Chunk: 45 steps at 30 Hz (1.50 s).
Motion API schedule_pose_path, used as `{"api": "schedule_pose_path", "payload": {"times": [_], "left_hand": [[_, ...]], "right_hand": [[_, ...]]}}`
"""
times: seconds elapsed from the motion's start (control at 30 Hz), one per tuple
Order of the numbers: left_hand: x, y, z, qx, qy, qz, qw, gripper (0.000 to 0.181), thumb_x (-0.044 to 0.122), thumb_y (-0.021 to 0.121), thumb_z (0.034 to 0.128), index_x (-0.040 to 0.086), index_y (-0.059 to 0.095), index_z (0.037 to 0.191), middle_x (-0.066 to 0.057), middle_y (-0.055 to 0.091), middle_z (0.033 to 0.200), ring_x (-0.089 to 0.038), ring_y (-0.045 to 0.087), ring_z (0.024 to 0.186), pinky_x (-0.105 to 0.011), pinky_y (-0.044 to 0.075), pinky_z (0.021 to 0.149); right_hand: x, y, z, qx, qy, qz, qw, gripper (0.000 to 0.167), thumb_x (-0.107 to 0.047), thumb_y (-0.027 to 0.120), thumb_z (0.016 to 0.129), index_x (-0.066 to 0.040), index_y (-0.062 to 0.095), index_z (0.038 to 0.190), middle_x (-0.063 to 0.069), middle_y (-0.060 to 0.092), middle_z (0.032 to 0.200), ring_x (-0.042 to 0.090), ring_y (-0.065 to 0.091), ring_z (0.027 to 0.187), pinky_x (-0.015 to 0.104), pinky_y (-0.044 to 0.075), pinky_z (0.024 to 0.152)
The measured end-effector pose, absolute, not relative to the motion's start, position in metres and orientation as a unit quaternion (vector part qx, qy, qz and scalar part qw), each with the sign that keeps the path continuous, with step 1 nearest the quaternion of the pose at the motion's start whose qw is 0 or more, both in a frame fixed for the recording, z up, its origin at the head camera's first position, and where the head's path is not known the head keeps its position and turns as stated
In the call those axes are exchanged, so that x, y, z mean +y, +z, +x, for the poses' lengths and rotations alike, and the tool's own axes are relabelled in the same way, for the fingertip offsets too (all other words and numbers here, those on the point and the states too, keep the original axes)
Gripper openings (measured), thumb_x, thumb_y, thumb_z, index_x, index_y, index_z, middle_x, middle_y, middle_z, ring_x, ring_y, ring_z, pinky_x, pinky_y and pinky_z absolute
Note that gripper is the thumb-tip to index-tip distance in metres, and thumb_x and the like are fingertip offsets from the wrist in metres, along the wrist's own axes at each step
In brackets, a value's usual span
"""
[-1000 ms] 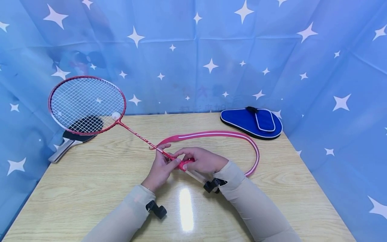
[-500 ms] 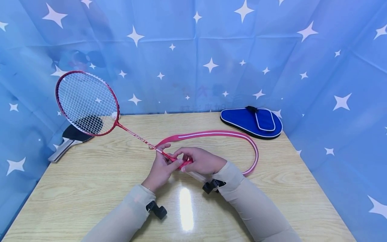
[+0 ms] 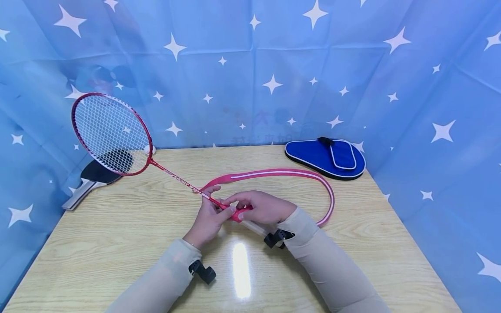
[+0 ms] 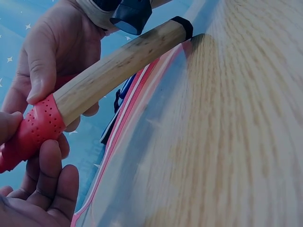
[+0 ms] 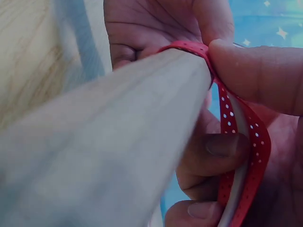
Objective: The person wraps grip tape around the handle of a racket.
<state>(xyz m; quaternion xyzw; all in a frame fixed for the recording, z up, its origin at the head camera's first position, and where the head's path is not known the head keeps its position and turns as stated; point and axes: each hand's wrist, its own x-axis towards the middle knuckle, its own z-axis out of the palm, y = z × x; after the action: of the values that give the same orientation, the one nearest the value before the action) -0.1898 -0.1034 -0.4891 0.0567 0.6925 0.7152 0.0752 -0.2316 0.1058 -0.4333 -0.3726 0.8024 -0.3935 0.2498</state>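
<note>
While the hands (image 3: 207, 219) (image 3: 268, 208) pinch red tape (image 4: 42, 124), they partly hide the racket handle (image 4: 120, 68).

L hand (image 3: 206, 219) holds red racket (image 3: 180, 179); R hand (image 3: 267, 207) pinches pink strip (image 3: 282, 172), looped on tbl (image 3: 117, 243).

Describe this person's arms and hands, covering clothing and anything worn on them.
Long, plain light beige sleeves, slightly creased, reach down to the wrists. A small black device is worn at each wrist. The left hand and right hand are bare, without gloves.
</note>
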Motion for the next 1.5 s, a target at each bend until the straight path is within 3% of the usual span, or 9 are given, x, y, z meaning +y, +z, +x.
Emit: {"api": "schedule_pose_path", "payload": {"times": [0.17, 0.4, 0.6, 0.8, 0.93, 1.17, 1.3, 1.5], "left_hand": [[-0.103, -0.489, -0.190, 0.690, 0.717, 0.058, 0.078, 0.082, 0.003, 0.074, 0.0963, 0.011, 0.017, 0.155, -0.011, 0.060, 0.104, -0.018, 0.070, 0.090, -0.021, 0.059, 0.082], [-0.104, -0.491, -0.189, 0.685, 0.723, 0.065, 0.071, 0.083, 0.002, 0.075, 0.0940, 0.009, 0.017, 0.154, -0.009, 0.060, 0.100, -0.018, 0.068, 0.088, -0.023, 0.058, 0.081], [-0.103, -0.488, -0.188, 0.690, 0.717, 0.060, 0.076, 0.084, 0.003, 0.077, 0.0942, 0.011, 0.017, 0.153, -0.010, 0.061, 0.103, -0.020, 0.069, 0.090, -0.024, 0.060, 0.082], [-0.102, -0.489, -0.188, 0.688, 0.719, 0.065, 0.075, 0.082, 0.000, 0.074, 0.0947, 0.012, 0.018, 0.153, -0.009, 0.061, 0.098, -0.018, 0.069, 0.086, -0.024, 0.060, 0.082], [-0.101, -0.488, -0.188, 0.685, 0.722, 0.069, 0.068, 0.080, -0.003, 0.072, 0.0937, 0.012, 0.019, 0.152, -0.007, 0.062, 0.094, -0.016, 0.067, 0.082, -0.024, 0.058, 0.079], [-0.101, -0.488, -0.188, 0.684, 0.723, 0.065, 0.066, 0.082, -0.004, 0.071, 0.0933, 0.008, 0.016, 0.153, -0.007, 0.061, 0.092, -0.015, 0.062, 0.078, -0.023, 0.057, 0.074], [-0.102, -0.488, -0.189, 0.687, 0.722, 0.057, 0.061, 0.079, -0.004, 0.070, 0.0940, 0.011, 0.018, 0.151, -0.008, 0.061, 0.093, -0.016, 0.062, 0.080, -0.023, 0.056, 0.076], [-0.102, -0.487, -0.190, 0.685, 0.724, 0.063, 0.053, 0.074, -0.002, 0.070, 0.0948, 0.015, 0.020, 0.147, -0.009, 0.060, 0.095, -0.018, 0.063, 0.083, -0.024, 0.057, 0.079]], "right_hand": [[0.107, -0.435, -0.232, 0.807, -0.393, -0.362, 0.251, 0.052, -0.005, 0.067, 0.101, -0.029, 0.063, 0.147, -0.006, 0.070, 0.132, 0.012, 0.065, 0.112, 0.034, 0.053, 0.100], [0.105, -0.442, -0.233, 0.809, -0.392, -0.378, 0.224, 0.051, -0.009, 0.073, 0.099, -0.030, 0.064, 0.144, -0.006, 0.071, 0.123, 0.013, 0.065, 0.106, 0.033, 0.056, 0.090], [0.102, -0.439, -0.231, 0.810, -0.388, -0.387, 0.210, 0.050, -0.010, 0.077, 0.097, -0.029, 0.065, 0.142, -0.012, 0.067, 0.131, 0.012, 0.063, 0.106, 0.031, 0.057, 0.092], [0.104, -0.432, -0.230, 0.813, -0.377, -0.380, 0.227, 0.052, -0.005, 0.072, 0.099, -0.029, 0.064, 0.145, -0.010, 0.069, 0.128, 0.012, 0.064, 0.108, 0.031, 0.056, 0.090], [0.105, -0.428, -0.229, 0.823, -0.368, -0.360, 0.238, 0.054, -0.005, 0.070, 0.099, -0.027, 0.061, 0.148, -0.009, 0.071, 0.118, 0.012, 0.066, 0.103, 0.031, 0.057, 0.085], [0.107, -0.426, -0.231, 0.844, -0.363, -0.333, 0.212, 0.049, -0.007, 0.075, 0.096, -0.014, 0.060, 0.142, -0.001, 0.065, 0.083, 0.015, 0.059, 0.071, 0.030, 0.053, 0.068], [0.106, -0.426, -0.231, 0.826, -0.393, -0.357, 0.189, 0.044, 0.001, 0.070, 0.096, -0.010, 0.058, 0.136, 0.001, 0.063, 0.083, 0.017, 0.058, 0.072, 0.029, 0.053, 0.070], [0.105, -0.427, -0.230, 0.820, -0.424, -0.338, 0.182, 0.041, 0.006, 0.066, 0.095, -0.014, 0.057, 0.129, 0.002, 0.062, 0.084, 0.018, 0.057, 0.074, 0.029, 0.052, 0.071]]}}
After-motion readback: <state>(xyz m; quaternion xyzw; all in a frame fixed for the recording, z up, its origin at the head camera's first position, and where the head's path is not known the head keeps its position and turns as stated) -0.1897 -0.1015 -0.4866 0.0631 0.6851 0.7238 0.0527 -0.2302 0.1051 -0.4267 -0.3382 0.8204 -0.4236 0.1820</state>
